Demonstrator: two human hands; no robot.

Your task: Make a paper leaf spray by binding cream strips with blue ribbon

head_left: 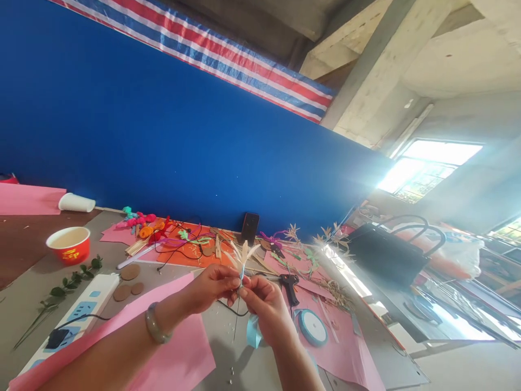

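while the left hand (215,285) pinches the flower (244,254) at its blue-wrapped neck, the right hand (266,307) grips it just beneath, so both sets of fingertips meet around it. the flower stands nearly upright above the bench (24,320), pale petals on top, its thin stem (235,327) pointing down toward the near edge. a loop of pale blue ribbon (253,332) hangs beside the right hand; whether the fingers hold it, i cannot tell. a bangle (156,324) circles the left wrist, and under that arm lies a pink sheet (195,345). toward the bench's right edge, the ribbon roll (313,327) lies on more pink paper (348,355), with the glue gun (290,288) just behind it. near the far edge, a phone (249,227) stands before the blue panel (183,136). toward the left edge are a power strip (95,296) with a black plug (57,338) in it, a leafy sprig (72,282) and a red cup (70,251); three brown discs (130,272) lie near the strip's far end.
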